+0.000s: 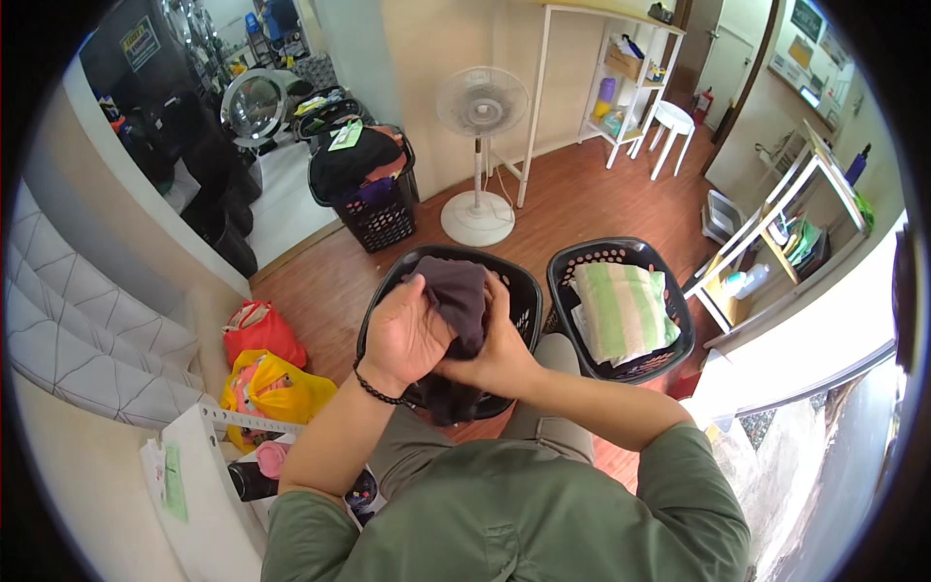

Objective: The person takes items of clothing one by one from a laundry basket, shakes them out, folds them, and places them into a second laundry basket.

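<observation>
Between my hands is a dark plum-brown piece of clothing [456, 291], bunched up and hanging over a black laundry basket [529, 281] in front of my knees. My left hand [402, 335], with a black bead bracelet at the wrist, has its palm turned up and its fingers hidden behind the cloth. On the other side my right hand [499, 354] grips the cloth, fingers curled round its edge. Darker fabric [446, 400] lies low in the basket under my hands. Beside it on the right, a second black basket [687, 330] holds a folded green-and-beige striped towel [626, 306].
A full laundry basket [388, 221] and a standing fan [480, 116] are ahead. Red [262, 335] and yellow bags [301, 388] sit at left, near a white cabinet [199, 485]. White shelves [776, 209] stand at right; a white stool [671, 121] is farther back.
</observation>
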Action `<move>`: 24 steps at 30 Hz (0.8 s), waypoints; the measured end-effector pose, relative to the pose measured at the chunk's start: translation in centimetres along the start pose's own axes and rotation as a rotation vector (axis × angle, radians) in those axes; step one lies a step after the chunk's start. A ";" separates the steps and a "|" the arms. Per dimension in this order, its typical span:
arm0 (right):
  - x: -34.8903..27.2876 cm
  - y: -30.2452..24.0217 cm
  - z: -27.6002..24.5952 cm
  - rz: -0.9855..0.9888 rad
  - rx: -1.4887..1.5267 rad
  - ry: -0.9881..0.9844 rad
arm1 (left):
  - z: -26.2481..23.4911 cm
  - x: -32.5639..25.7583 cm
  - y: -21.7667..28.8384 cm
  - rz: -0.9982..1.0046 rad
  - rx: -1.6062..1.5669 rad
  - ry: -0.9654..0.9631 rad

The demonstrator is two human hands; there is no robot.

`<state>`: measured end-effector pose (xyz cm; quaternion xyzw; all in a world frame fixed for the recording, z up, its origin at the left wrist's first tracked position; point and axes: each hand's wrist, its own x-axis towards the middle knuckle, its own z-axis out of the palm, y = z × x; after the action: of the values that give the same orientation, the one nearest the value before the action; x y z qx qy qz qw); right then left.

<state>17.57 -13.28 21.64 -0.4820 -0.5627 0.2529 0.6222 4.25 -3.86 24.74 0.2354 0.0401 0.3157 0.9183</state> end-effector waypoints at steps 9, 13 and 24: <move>12.4 -8.8 -9.4 -0.375 -0.591 0.128 | -4.6 -1.3 -5.2 0.472 1.887 0.247; 17.3 -8.2 -18.0 -0.497 -0.979 0.192 | -6.4 -3.7 -1.1 -0.038 2.549 -0.328; 18.8 -7.8 -30.4 -0.383 -0.942 -0.195 | 5.7 -4.0 17.4 0.822 2.907 -0.037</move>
<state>48.96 -9.88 40.06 -0.5726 -0.7488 -0.1025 0.3176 -7.44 3.40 37.39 0.9109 0.2306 0.2269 -0.2561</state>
